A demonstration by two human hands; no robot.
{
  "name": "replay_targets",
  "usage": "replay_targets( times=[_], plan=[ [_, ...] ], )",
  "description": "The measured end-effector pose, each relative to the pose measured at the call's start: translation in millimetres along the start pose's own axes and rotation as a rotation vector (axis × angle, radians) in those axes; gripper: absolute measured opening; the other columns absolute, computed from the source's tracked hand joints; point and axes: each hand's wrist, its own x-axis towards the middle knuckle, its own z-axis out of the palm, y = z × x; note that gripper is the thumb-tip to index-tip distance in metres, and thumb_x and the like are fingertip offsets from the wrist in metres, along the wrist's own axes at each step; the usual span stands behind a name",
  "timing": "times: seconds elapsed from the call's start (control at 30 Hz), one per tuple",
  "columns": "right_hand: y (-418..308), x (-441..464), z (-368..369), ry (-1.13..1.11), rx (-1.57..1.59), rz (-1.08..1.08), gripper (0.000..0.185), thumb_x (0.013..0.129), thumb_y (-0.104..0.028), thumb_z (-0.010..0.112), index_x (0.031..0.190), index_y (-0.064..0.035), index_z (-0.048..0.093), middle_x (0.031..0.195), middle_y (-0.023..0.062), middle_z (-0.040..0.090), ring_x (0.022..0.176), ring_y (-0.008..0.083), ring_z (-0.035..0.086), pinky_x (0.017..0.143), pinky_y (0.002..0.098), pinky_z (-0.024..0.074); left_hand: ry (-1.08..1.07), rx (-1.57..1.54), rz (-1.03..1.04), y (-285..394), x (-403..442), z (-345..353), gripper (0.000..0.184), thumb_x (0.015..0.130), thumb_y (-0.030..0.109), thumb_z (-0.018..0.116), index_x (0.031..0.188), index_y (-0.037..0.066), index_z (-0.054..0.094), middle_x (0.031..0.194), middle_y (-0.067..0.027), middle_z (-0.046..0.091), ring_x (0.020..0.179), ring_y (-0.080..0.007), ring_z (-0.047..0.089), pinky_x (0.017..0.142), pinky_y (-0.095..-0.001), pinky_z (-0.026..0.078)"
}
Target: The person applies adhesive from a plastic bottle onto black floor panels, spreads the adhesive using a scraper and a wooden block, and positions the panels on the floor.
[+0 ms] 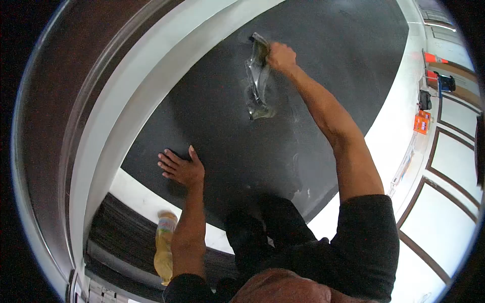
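My left hand (183,169) is pressed flat on a black smooth surface (217,126) edged in white, its fingers spread and nothing in them. Farther out, my right hand (282,56) is closed in a fist at the edge of a crumpled, dark, shiny thing (259,55) that looks thin and wet. What exactly the fingers grip is hidden. A glossy streak (259,103) runs from there toward me, with pale smears nearby. Beside my left forearm is a bottle (164,247) of yellow liquid with a label.
A white raised border (146,86) curves along the left, with a dark brown panel (45,126) beyond it. At the far right are orange cones (434,58), an orange box (422,122), a black bag (424,100) and white panels with brown frames (449,199).
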Motion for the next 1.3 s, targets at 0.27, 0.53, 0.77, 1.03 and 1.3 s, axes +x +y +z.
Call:
replay_targets(
  times=[0.27,0.53,0.77,1.03,1.3],
  plan=[
    [13.7,-13.5,-4.0,-0.106,-0.064,-0.161,0.042,0.085,-0.022,0.063,0.126,-0.0174,0.065,0.106,0.0201,0.071,0.102,0.0412,0.068,0.087,0.0535,0.0547,0.038,-0.02,0.007,-0.6,1.3,2.4,0.096,0.095,0.071,0.04,0.159,0.005,0.014,0.165,-0.0257,0.007,0.151,-0.0503,0.007,0.117,-0.0698,0.011],
    [-47.3,-52.2,30.2,-0.132,0.022,-0.19,0.038,0.085,-0.022,0.064,0.123,-0.017,0.068,0.104,0.0196,0.072,0.099,0.0408,0.069,0.085,0.0522,0.0553,0.222,-0.042,0.047,0.8,3.6,7.5,0.088,0.095,0.063,0.053,0.155,0.004,0.029,0.163,-0.0256,0.021,0.148,-0.0511,0.02,0.114,-0.0712,0.018],
    [29.2,22.2,13.2,-0.052,-0.085,-0.041,0.035,0.089,-0.03,0.061,0.122,-0.0216,0.067,0.107,0.0171,0.072,0.1,0.0404,0.068,0.085,0.0525,0.0549,0.068,-0.033,0.018,-4.8,-0.7,6.1,0.094,0.095,0.068,0.046,0.158,0.003,0.02,0.164,-0.027,0.013,0.15,-0.051,0.01,0.115,-0.0708,0.013],
    [-9.2,9.3,25.0,0.022,0.022,0.089,0.044,0.081,-0.023,0.063,0.124,-0.0191,0.064,0.107,0.0182,0.072,0.102,0.0423,0.067,0.089,0.0547,0.0531,0.141,-0.002,0.005,-0.2,2.6,5.3,0.091,0.095,0.068,0.048,0.156,0.004,0.025,0.162,-0.0263,0.02,0.149,-0.0506,0.016,0.114,-0.0705,0.018],
    [-88.3,-34.7,15.4,-0.309,-0.159,-0.377,0.044,0.079,-0.019,0.068,0.122,-0.0162,0.066,0.115,0.0114,0.071,0.107,0.0372,0.067,0.091,0.0536,0.0521,0.229,-0.033,0.031,0.4,0.3,5.6,0.088,0.094,0.065,0.053,0.155,0.005,0.03,0.162,-0.0242,0.024,0.147,-0.0492,0.023,0.112,-0.0718,0.023]
  ],
)
